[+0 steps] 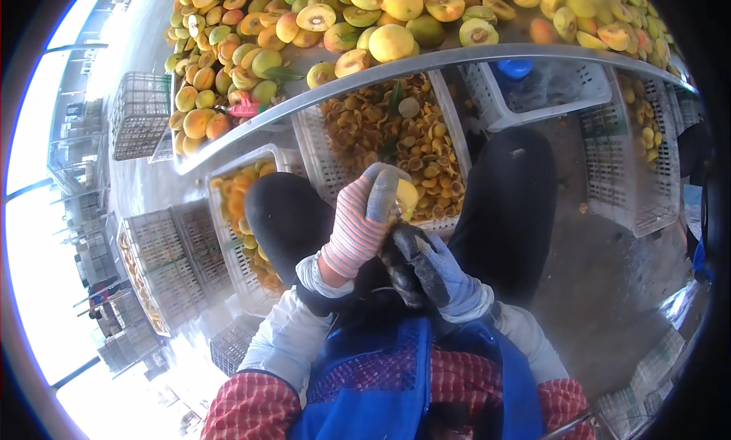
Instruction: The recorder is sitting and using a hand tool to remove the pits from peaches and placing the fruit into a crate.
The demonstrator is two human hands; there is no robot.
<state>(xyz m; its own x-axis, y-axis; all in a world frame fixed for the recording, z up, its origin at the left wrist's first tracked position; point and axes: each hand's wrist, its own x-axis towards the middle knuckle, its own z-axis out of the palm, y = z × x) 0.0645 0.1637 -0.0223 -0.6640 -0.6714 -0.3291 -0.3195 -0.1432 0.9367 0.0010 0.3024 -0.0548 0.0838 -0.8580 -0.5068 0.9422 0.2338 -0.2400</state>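
Note:
My left hand [362, 219], in a striped, grey-coated glove, is closed around a yellow apricot [407, 199] above my lap. Part of the fruit is hidden by the fingers. Close against it, my right hand [430, 269], in a blue glove with black fingers, is curled shut. Something small and shiny shows between the two hands, but what the right fingers grip is hidden. Directly beneath, between my knees, stands a white crate [316, 154] of halved and scooped-looking fruit pieces.
A metal-edged table [304, 90] heaped with whole and halved apricots spans the far side. On it lies a red object [245, 105]. A crate of orange halves [221, 234] stands left of my knee. Further crates [156, 242] line the left; a white basket [487, 97] holds something blue.

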